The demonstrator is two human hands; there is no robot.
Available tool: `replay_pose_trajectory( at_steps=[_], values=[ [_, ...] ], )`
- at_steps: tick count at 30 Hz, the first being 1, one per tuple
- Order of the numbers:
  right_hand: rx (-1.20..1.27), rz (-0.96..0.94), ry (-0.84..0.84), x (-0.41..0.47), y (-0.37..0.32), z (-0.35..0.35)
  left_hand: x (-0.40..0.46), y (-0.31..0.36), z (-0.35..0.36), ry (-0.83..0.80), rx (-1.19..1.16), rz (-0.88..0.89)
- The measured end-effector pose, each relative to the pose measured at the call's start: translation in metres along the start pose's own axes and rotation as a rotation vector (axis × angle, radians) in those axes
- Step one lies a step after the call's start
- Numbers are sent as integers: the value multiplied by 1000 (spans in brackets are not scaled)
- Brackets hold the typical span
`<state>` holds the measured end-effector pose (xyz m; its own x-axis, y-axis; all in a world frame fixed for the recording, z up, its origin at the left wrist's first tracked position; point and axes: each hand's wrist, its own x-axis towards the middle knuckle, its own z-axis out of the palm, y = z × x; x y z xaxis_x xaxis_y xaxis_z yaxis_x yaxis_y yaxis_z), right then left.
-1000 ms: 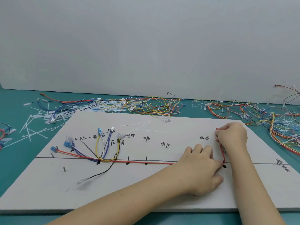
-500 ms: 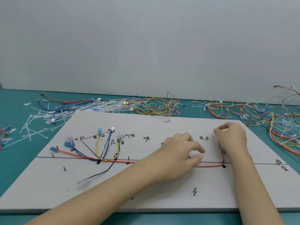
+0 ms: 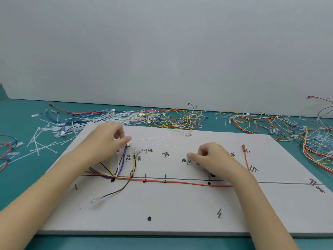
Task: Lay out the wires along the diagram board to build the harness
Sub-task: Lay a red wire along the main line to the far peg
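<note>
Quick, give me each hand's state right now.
Left hand: pinching the top end of the purple wire between thumb and fingertips.
Right hand: fingers curled, nothing visibly held.

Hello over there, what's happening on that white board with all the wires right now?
Left hand pinches a wire end at the branch cluster. Right hand curled mid-board, grip unclear. Red wire runs along the trunk line of the diagram board. Nothing blocking.

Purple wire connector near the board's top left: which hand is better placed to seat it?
Left. The left hand already pinches the purple wire at its connector end; the right hand sits mid-board, away from it.
</note>
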<state>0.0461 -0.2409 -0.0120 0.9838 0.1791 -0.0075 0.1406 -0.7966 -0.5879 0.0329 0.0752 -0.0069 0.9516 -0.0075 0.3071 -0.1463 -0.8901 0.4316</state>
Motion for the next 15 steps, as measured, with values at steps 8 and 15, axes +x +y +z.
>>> replay_pose_trajectory(
  at_steps=[8, 15],
  values=[
    [-145, -83, -58, -6, -19, 13, 4, -31, -10, -124, 90, -198],
    [-184, -147, -115, -5, -21, 10, 1, -42, -13, -126, -1, -194]
  ],
)
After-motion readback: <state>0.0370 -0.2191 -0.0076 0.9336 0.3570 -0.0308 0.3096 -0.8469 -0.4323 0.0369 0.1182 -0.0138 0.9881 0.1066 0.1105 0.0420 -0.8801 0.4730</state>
